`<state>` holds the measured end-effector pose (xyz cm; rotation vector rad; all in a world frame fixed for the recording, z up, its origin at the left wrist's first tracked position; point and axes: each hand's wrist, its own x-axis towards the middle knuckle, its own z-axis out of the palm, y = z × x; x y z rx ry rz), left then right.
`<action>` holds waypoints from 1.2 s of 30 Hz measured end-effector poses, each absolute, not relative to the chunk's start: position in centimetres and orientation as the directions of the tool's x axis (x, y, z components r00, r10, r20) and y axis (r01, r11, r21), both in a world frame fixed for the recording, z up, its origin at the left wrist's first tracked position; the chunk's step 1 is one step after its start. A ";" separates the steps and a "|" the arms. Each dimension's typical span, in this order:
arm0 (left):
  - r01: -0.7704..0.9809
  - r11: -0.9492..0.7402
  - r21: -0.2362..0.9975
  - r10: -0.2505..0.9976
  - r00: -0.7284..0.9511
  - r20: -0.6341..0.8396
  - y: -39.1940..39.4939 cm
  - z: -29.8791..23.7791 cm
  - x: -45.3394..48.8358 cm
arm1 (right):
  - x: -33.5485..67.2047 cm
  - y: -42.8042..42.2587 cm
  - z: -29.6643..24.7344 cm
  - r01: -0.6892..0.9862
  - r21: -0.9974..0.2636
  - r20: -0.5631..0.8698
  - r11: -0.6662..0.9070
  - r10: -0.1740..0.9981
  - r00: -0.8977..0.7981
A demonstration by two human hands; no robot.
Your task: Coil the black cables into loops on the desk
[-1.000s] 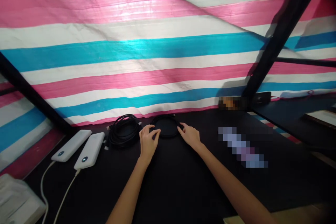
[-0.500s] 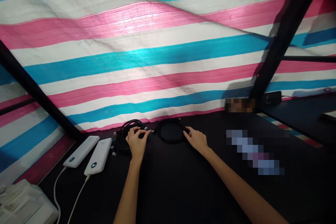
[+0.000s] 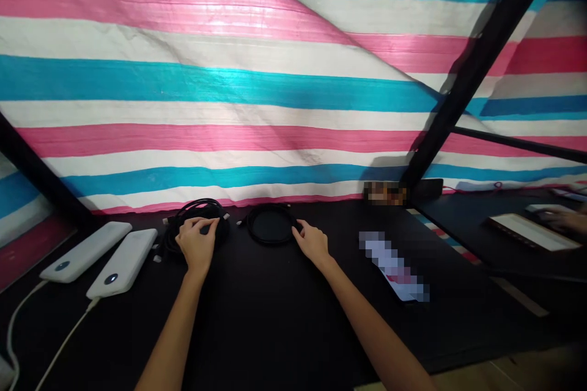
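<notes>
My left hand [image 3: 198,243] is over a tangled bundle of black cables [image 3: 173,243] with light connectors. Its thumb and forefinger are pressed together; whatever is between them, if anything, is hidden. To the right lies one coiled black cable [image 3: 271,241], flat on the dark table [image 3: 270,330], its plug end pointing left. My right hand [image 3: 312,241] pinches this coil at its right edge.
Two white power banks [image 3: 87,250] [image 3: 123,263] with white cords lie at left. A phone [image 3: 394,272], partly blurred out, lies at right. Behind hangs a striped tarp [image 3: 257,134] between black posts. Another person's hand [image 3: 566,220] shows at far right near a shallow box [image 3: 532,233].
The view has turned right. My left fingertips have drawn back leftward from the coiled cable's plug to above the bundle. My right hand keeps its place at the coil's edge.
</notes>
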<state>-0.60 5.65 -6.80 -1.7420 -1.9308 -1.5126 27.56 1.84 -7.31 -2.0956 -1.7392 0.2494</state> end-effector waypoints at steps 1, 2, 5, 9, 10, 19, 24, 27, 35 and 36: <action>0.798 -0.162 0.581 0.665 -0.346 0.662 5.6 -6.8 -0.7 | 27.6 1.9 -7.4 0.901 -0.411 0.115 -0.142 0.972 0.205; 0.793 -0.155 0.590 0.663 -0.359 0.657 5.6 -6.7 -0.7 | 27.6 1.9 -7.4 0.902 -0.408 0.113 -0.141 0.973 0.203; 0.801 -0.124 0.585 0.683 -0.359 0.636 5.5 -6.7 -0.3 | 27.6 2.0 -7.4 0.906 -0.399 0.106 -0.143 0.974 0.200; 0.816 -0.163 0.555 0.721 -0.285 0.632 5.4 -6.8 0.3 | 27.4 2.0 -7.2 0.907 -0.394 0.097 -0.150 0.974 0.203; 0.814 -0.191 0.548 0.723 -0.261 0.639 5.5 -6.9 0.3 | 27.3 1.9 -7.1 0.907 -0.393 0.095 -0.152 0.974 0.204; 0.820 -0.310 0.481 0.676 -0.166 0.718 6.0 -7.2 0.2 | 27.1 1.8 -6.7 0.907 -0.385 0.077 -0.171 0.973 0.216; 0.809 -0.338 0.480 0.650 -0.168 0.741 5.6 -6.7 0.4 | 27.2 1.9 -6.7 0.902 -0.397 0.078 -0.171 0.973 0.218; 0.817 -0.317 0.482 0.664 -0.172 0.728 5.4 -6.7 0.5 | 27.3 1.9 -6.7 0.896 -0.415 0.079 -0.158 0.975 0.208; 0.841 -0.254 0.477 0.794 -0.100 0.599 5.8 -7.8 0.1 | 27.5 1.9 -6.5 0.888 -0.434 0.059 -0.151 0.979 0.195; 0.825 -0.269 0.496 0.793 -0.103 0.601 5.8 -7.9 0.1 | 27.5 1.8 -6.5 0.888 -0.435 0.059 -0.150 0.979 0.195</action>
